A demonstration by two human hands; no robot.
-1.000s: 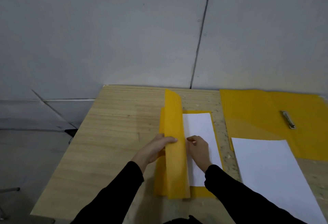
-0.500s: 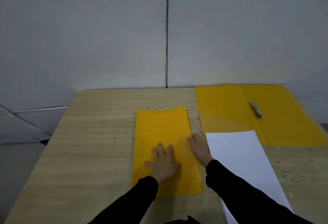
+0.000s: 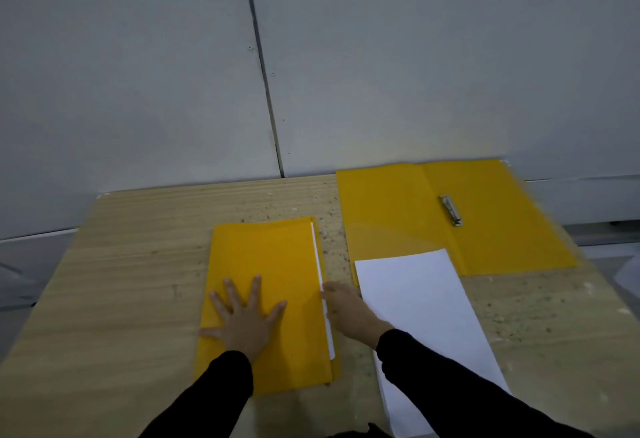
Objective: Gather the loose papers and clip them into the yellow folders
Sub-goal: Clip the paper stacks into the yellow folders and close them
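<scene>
Closed folder (image 3: 270, 264) pinned flat beneath spread left hand (image 3: 246, 323), seemingly to keep cover down; right hand (image 3: 349, 313), fingers straight and gripping nothing, touching protruding paper edge (image 3: 320, 271) beside it. Loose sheet (image 3: 422, 299), open folder (image 3: 398, 209) just beyond that hand.

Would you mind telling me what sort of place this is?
Likely a plain workroom: a scuffed wooden table against a grey panelled wall, bearing an open yellow folder and loose paper.
</scene>
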